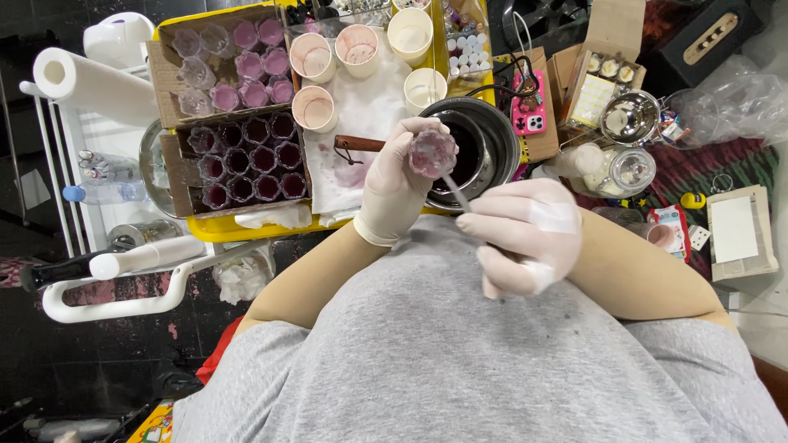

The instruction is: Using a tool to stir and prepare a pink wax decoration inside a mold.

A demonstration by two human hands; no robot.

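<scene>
The left hand [392, 184] holds a small purple-stained cup [432, 152] above the dark metal pot [480, 152]. The right hand [525, 234] pinches what seems a thin stick [455, 194] under the cup.

Pot [492, 135] close behind hands; cups [314, 108] and jar trays [246, 160] crowd left; clutter right.

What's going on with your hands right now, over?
Left hand grips small purple-stained cup. Right hand holds thin stick at it. Both above dark liquid pot. Nothing between them.
</scene>
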